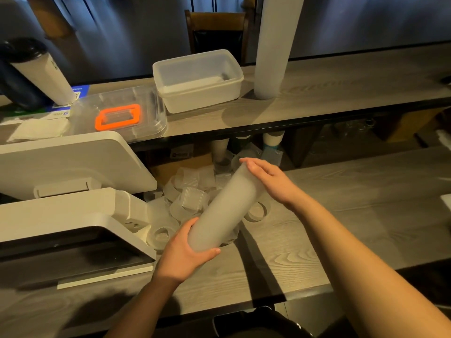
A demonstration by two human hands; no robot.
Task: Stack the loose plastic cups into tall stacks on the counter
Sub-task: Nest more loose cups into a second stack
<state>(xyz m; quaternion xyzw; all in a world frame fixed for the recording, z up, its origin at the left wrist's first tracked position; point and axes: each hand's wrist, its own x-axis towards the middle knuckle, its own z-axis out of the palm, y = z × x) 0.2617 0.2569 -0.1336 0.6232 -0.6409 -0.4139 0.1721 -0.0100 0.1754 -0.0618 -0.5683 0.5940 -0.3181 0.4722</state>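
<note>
Head view, one moment at a grey wood-grain counter (341, 196).

Item: cup stack (225, 208), frosted, held tilted off the surface, lower end toward the person. Left hand (185, 252) grips the near end, thumb and fingers curled round it; right hand (271, 181) lies over the far end with fingers nearly straight, pressing on it rather than wrapped round it. Judgement: the two-ended hold serves to push the nested cups together and keep a long, flexible column from buckling.

Item: loose cups (192, 198), translucent, heaped on their sides directly under and behind the held stack, against the white terminal (73, 215). Several lie just beside the left hand, so they are within easy reach for feeding onto the stack.

Item: tall finished stack (273, 50), upright on the raised shelf (341, 93), running past the top of the frame. Beside it a lidless white tub (199, 81), then a clear lid with orange handle (118, 117).

Room: open counter lies to the right of the hands, the likeliest place to stand the stack. Left is blocked by the terminal. The shelf edge overhangs the pile, so raising the stack upright there would probably foul it; the near counter edge sits close below the left wrist.
</note>
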